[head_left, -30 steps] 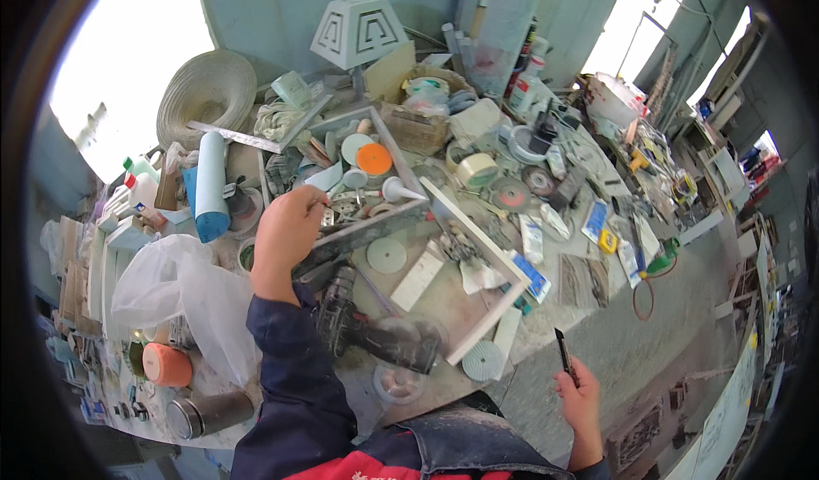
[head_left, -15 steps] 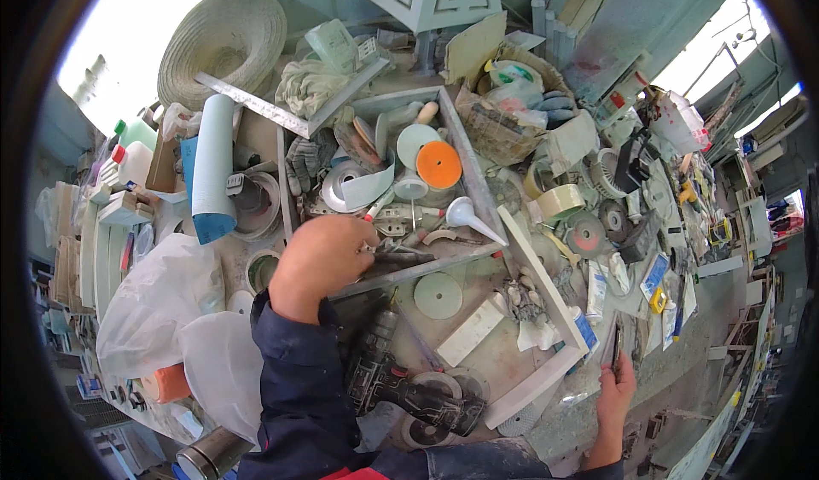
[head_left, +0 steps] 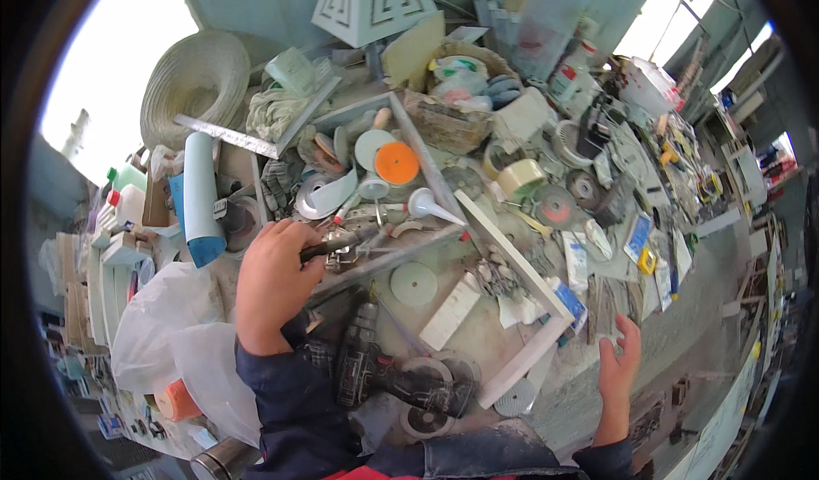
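My left hand (head_left: 275, 279) is over the near left part of a grey-framed tray (head_left: 444, 192), thumb and fingers closed on a dark, stick-like tool (head_left: 334, 244). Its kind I cannot make out. Small metal parts lie right beside its far end. In the tray are an orange disc (head_left: 396, 163), a white funnel (head_left: 433, 206), dusty gloves (head_left: 279, 181) and several abrasive discs. My right hand (head_left: 619, 362) is held off the table's right edge, fingers apart, with nothing in it. Long thin pieces (head_left: 604, 302) lie on the table near its fingertips.
A black cordless drill (head_left: 363, 356) lies in front of the tray, beside a white block (head_left: 450, 311). White plastic bags (head_left: 183, 335) and a light blue roll (head_left: 201, 192) are on the left. A cardboard box (head_left: 452, 117) stands behind; tape rolls (head_left: 520, 179) are to the right.
My left hand has drawn back left and turned, now showing the dark tool in its grip. My right hand has let go of a thin dark tool and opened. The view has shifted.
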`<state>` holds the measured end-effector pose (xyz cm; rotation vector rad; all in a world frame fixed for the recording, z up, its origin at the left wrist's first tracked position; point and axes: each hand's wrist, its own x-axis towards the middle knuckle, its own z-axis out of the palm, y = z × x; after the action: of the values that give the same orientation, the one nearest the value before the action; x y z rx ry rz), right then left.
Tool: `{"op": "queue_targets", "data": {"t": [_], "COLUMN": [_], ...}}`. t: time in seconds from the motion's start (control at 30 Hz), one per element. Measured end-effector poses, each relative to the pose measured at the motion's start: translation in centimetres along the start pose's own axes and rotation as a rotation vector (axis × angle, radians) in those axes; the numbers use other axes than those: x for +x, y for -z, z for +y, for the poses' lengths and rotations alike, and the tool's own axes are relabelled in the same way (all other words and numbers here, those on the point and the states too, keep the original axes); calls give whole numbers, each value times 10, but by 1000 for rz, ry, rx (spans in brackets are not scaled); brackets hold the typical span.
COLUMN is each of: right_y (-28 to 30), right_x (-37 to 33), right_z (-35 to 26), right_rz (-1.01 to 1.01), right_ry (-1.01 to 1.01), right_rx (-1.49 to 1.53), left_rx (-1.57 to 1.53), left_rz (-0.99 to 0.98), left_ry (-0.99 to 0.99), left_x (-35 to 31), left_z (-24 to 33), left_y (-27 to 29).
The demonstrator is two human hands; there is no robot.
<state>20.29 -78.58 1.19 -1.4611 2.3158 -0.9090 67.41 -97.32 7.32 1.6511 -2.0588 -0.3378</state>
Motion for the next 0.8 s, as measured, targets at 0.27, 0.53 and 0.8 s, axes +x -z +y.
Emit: {"op": "queue_targets", "data": {"t": [0.27,0.53,0.8], "right_y": [15,15,44], "right_x": [-49,-74,-72], "right_z": [-19,-26,10], "right_rz": [-325,-513,-480], "right_ry": [-93,-381,-326], "right_rx": [714,1163,1368], "left_rx": [-389,-423,-394], "left_rz": [-65,-370,-357], "left_ry": [-150,-418,-246], "left_x": [-57,-115,-141], "left_z": [119,208,238], "left_y": [-20,-94,-90]}}
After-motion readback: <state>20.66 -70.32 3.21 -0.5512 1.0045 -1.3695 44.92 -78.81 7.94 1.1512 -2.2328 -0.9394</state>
